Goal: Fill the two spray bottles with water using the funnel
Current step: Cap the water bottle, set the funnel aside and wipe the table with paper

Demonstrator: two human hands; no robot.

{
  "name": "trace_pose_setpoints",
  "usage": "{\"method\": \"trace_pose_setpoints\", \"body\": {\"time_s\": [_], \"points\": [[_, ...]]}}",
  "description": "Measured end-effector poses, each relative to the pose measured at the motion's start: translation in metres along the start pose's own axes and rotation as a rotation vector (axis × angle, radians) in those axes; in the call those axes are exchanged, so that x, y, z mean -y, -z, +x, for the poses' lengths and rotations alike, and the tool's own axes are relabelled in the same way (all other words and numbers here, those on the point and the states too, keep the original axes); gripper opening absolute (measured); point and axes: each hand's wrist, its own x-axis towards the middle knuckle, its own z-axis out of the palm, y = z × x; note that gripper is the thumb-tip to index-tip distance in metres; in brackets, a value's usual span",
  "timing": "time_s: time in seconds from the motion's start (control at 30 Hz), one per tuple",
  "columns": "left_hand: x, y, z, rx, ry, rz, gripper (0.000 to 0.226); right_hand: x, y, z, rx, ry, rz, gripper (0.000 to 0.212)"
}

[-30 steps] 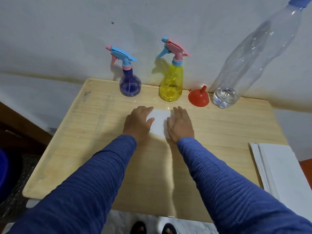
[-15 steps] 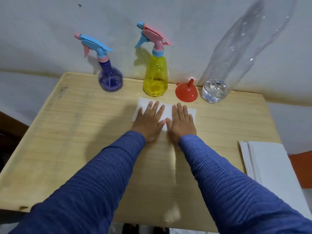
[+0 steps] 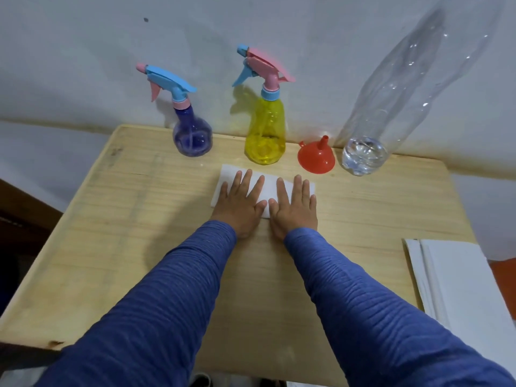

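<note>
A purple spray bottle (image 3: 192,138) with a blue and pink trigger head stands at the table's back edge. Right of it stands a yellow spray bottle (image 3: 265,135) with a pink and blue head. A red funnel (image 3: 316,159) lies mouth down beside it, spout up. A tall clear plastic bottle (image 3: 391,107) with some water at its bottom stands at the back right. My left hand (image 3: 240,203) and my right hand (image 3: 295,206) lie flat, fingers spread, on a white cloth (image 3: 268,187) in front of the bottles. Both hold nothing.
The wooden table (image 3: 139,233) stands against a white wall (image 3: 83,65). A stack of white sheets (image 3: 460,289) lies at the table's right edge. Dark floor shows to the left.
Both hands have flattened and spread their fingers on the white cloth. The camera has shifted, so the bottles sit differently in view.
</note>
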Motion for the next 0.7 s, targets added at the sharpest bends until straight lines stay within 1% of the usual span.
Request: {"method": "trace_pose_setpoints", "body": {"time_s": [0.33, 0.43, 0.53, 0.7], "points": [[0.131, 0.013, -0.028, 0.002, 0.065, 0.015, 0.058, 0.129, -0.028, 0.008, 0.063, 0.061, -0.037, 0.057], [0.167, 0.014, -0.041, -0.01, 0.078, 0.003, 0.059, 0.165, -0.037, 0.006, 0.072, 0.087, -0.041, 0.055], [0.19, 0.014, -0.052, -0.023, 0.083, 0.013, 0.059, 0.188, -0.044, -0.001, 0.082, 0.111, -0.056, 0.052], [0.204, 0.009, -0.071, -0.042, 0.088, 0.024, 0.059, 0.204, -0.05, -0.018, 0.114, 0.119, -0.096, 0.051]]}}
